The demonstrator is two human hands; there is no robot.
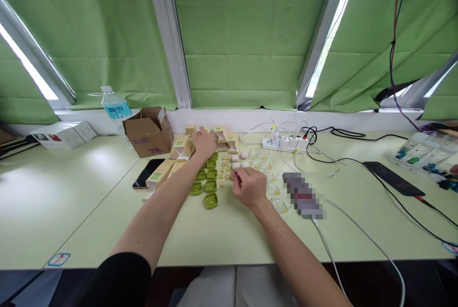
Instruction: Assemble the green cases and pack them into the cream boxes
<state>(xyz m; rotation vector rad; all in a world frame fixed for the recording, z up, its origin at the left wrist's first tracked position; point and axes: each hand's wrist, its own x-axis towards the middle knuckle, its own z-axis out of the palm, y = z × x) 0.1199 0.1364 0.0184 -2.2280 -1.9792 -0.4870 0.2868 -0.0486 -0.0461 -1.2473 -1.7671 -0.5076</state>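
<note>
My left hand [204,142] reaches to the back of the green dishes, beside small open cream boxes [182,147]; its fingers are spread, and I make out nothing held. My right hand [249,185] is closed near the pinkish-white cylinders [235,166]; its fingertips are pressed together, and what they hold, if anything, is too small to name. Several square green dishes [211,200] stand in two columns. Right of them lie small yellow pieces [222,183] in rows. Clear containers [281,206] with yellow bits stand right of my right hand, partly hidden by it.
An open cardboard box [150,135] and a water bottle [116,107] stand at the back left. A dark phone [148,173] lies left of the cream boxes. A power strip [286,143], cables and another phone [393,178] are on the right. Part of another person's hand [453,170] shows at the right edge.
</note>
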